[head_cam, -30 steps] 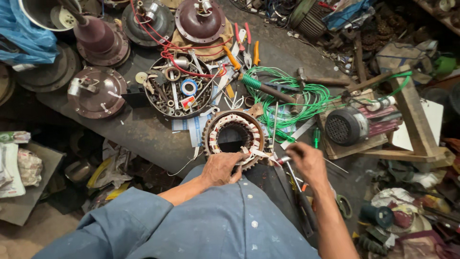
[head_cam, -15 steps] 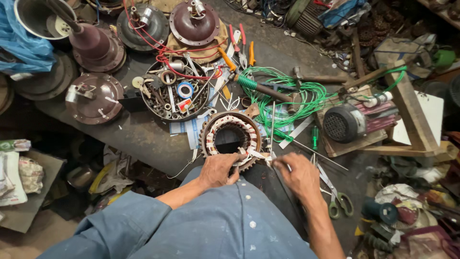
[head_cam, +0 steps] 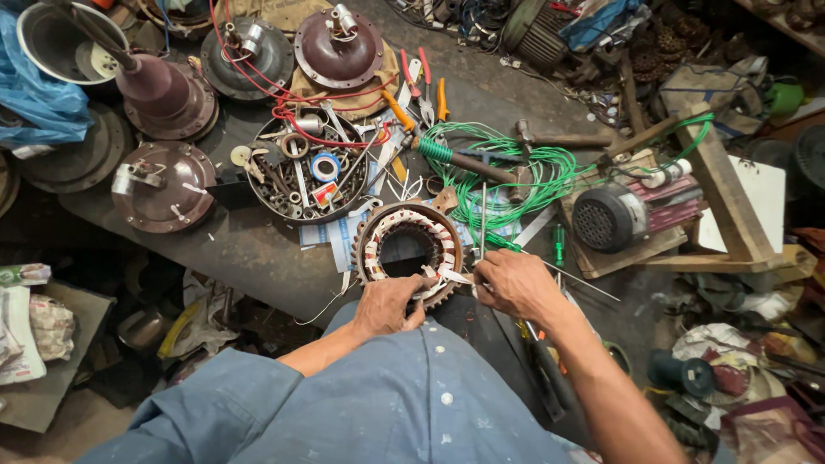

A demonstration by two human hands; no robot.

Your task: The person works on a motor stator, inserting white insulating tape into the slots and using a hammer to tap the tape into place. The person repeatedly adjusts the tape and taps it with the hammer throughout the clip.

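Both hands have drawn closer to the ring-shaped motor stator (head_cam: 411,255) over the past second, the right one sliding in from the side to its near rim. A dark, oil-stained table (head_cam: 249,249) carries the clutter: brown fan motor housings (head_cam: 163,187) toward the far left corner, a round tray of small parts (head_cam: 308,172) at the middle, a tangle of green wire (head_cam: 516,176) toward the right, and a small grey motor (head_cam: 608,219) on a wooden block past it. At the near edge sits the stator, its copper windings banded with white insulation. The left hand (head_cam: 387,305) curls over the stator's near rim, fingers closed against it. The right hand (head_cam: 514,283) is pinched shut on a thin metal rod (head_cam: 483,225) standing upright just beside the stator, by a slip of white paper (head_cam: 453,277) at the rim.
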